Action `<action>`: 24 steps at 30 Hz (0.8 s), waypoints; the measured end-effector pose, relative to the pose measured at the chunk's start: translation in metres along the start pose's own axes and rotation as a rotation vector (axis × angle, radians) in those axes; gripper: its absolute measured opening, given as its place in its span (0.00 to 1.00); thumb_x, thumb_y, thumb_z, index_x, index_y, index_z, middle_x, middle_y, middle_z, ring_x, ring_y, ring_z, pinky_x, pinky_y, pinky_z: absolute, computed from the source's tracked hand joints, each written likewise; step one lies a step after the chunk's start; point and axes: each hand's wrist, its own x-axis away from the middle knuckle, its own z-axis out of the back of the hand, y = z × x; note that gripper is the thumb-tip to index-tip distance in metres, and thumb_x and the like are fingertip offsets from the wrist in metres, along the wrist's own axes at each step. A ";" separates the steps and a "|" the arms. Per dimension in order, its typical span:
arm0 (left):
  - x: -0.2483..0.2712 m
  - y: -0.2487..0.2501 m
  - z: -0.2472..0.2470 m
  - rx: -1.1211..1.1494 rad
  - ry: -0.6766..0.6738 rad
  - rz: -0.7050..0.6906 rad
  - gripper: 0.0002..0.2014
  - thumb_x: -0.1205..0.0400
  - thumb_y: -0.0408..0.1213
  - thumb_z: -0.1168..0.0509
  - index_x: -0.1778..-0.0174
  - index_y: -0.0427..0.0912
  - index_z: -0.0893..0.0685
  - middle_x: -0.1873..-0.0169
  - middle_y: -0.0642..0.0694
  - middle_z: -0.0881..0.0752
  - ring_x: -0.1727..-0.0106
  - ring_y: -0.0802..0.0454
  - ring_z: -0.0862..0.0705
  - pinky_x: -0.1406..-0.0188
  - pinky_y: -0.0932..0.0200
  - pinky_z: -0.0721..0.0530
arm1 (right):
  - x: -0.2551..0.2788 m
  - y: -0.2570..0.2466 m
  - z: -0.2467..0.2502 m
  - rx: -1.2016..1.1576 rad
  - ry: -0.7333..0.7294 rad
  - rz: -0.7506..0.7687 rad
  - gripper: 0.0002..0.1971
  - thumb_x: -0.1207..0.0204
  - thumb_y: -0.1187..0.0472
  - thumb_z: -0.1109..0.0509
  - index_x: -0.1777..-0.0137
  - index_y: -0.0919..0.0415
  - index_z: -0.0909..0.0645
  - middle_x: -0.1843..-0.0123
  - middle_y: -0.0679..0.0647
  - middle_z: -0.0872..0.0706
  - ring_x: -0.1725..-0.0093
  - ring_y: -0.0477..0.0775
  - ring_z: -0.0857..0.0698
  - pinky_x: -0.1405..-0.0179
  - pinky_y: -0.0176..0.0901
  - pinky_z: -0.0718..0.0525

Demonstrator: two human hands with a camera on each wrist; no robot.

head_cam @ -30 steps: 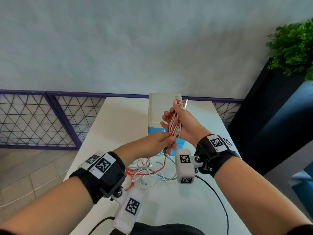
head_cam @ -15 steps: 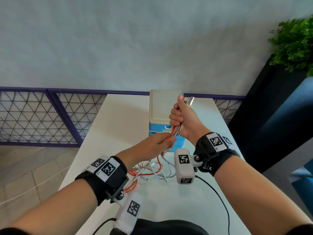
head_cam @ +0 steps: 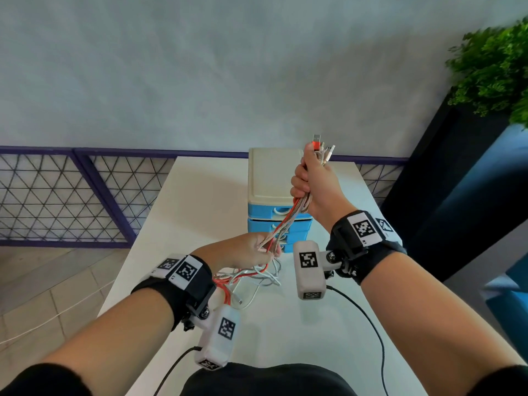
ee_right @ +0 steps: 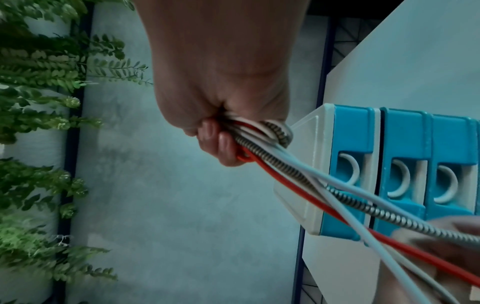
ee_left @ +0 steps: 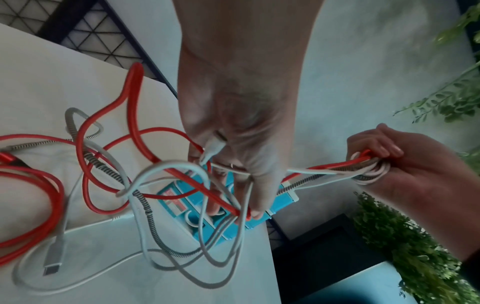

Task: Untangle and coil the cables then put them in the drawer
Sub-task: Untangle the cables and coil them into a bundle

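The right hand (head_cam: 317,185) is raised above the white surface (head_cam: 197,201), its fingers (ee_right: 221,142) clenched around a bundle of cables (head_cam: 300,207): a red rubber-coated cable (ee_right: 283,185), a silver spring-wrapped cable (ee_right: 345,197) and thin white cables (ee_right: 335,183). The metal plug ends (head_cam: 321,145) of the bundle stick up out of the top of the fist. Below the fist the strands run taut and slanting down to the left hand (head_cam: 243,251), which is lower and nearer the person. The left fingers (ee_left: 257,197) curl loosely around the same strands, which pass between them; the right wrist view shows this hand only as a blur at the lower edge.

Under the left hand the rest of the cables lies as a loose tangle (head_cam: 251,277) on the surface, red loops crossing white and silver ones, with one white plug (ee_left: 53,261) lying flat at the near side.

Behind the hands, on the far part of the surface, stands a small drawer unit with a cream top and blue drawer fronts (head_cam: 274,192). Its drawers, each with a white ring handle (ee_right: 349,170), are all closed.

A leafy green plant (head_cam: 494,70) stands in a dark planter to the right.
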 end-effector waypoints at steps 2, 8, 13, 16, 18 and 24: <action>0.002 -0.007 0.000 -0.067 -0.009 0.046 0.16 0.19 0.32 0.39 0.36 0.51 0.24 0.53 0.60 0.21 0.57 0.70 0.21 0.56 0.70 0.21 | 0.000 -0.002 0.002 0.011 0.025 0.030 0.22 0.17 0.44 0.37 0.69 0.54 0.36 0.79 0.47 0.39 0.84 0.43 0.41 0.86 0.34 0.41; 0.002 -0.045 -0.005 -0.260 0.054 0.246 0.29 0.28 0.45 0.41 0.29 0.66 0.32 0.35 0.57 0.20 0.34 0.51 0.19 0.32 0.55 0.27 | -0.003 -0.009 0.002 0.009 0.051 0.084 0.21 0.17 0.45 0.37 0.68 0.54 0.36 0.79 0.47 0.38 0.84 0.43 0.40 0.86 0.34 0.41; 0.005 -0.066 -0.013 -0.496 0.101 0.371 0.31 0.27 0.54 0.37 0.25 0.62 0.34 0.39 0.52 0.16 0.30 0.48 0.23 0.20 0.40 0.48 | -0.006 -0.010 0.004 0.040 0.060 0.105 0.22 0.17 0.46 0.37 0.69 0.53 0.37 0.80 0.47 0.38 0.84 0.44 0.41 0.85 0.33 0.41; 0.025 -0.097 -0.012 -0.726 0.004 0.455 0.30 0.27 0.52 0.38 0.27 0.56 0.32 0.33 0.46 0.22 0.25 0.43 0.29 0.22 0.30 0.55 | -0.011 -0.030 0.005 -0.001 0.097 0.179 0.21 0.16 0.48 0.38 0.69 0.54 0.37 0.82 0.46 0.37 0.85 0.43 0.40 0.86 0.30 0.42; 0.041 -0.122 -0.015 -0.718 -0.043 0.479 0.19 0.20 0.39 0.44 0.32 0.52 0.28 0.31 0.46 0.23 0.25 0.43 0.29 0.21 0.33 0.52 | -0.015 -0.053 0.005 -0.014 0.119 0.214 0.22 0.15 0.48 0.39 0.69 0.54 0.37 0.82 0.45 0.38 0.85 0.43 0.41 0.86 0.30 0.43; 0.035 -0.117 -0.001 -0.546 0.104 0.313 0.12 0.22 0.42 0.38 0.43 0.48 0.21 0.42 0.49 0.16 0.38 0.44 0.18 0.32 0.53 0.27 | -0.019 -0.053 0.004 0.005 0.084 0.174 0.22 0.16 0.48 0.37 0.70 0.54 0.37 0.82 0.46 0.38 0.85 0.43 0.41 0.86 0.31 0.44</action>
